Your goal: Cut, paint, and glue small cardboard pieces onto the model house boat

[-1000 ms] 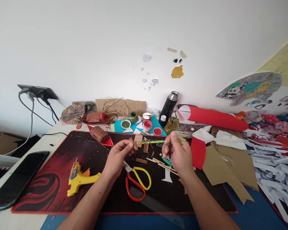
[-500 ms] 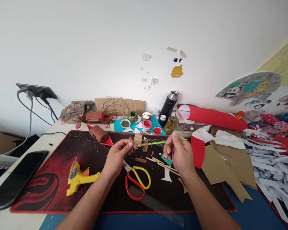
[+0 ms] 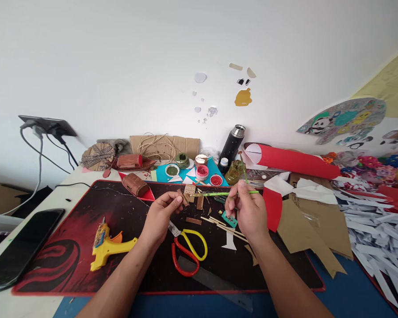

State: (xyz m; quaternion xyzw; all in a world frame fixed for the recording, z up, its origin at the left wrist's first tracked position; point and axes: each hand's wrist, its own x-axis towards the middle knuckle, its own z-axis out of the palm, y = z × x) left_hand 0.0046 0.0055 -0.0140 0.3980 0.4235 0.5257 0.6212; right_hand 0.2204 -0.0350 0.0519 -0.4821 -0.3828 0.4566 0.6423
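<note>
Slightly higher at its tip now, the slim green paintbrush in my right hand points at the small brown cardboard strip my apart left hand pinches; light strokes, strip steady.

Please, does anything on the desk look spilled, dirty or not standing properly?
The mat is littered with small scraps, so it looks untidy. The yellow glue gun has brownish grime around its front. The black flask appears tilted, though the wide view may exaggerate this. I see no obvious spill.
</note>
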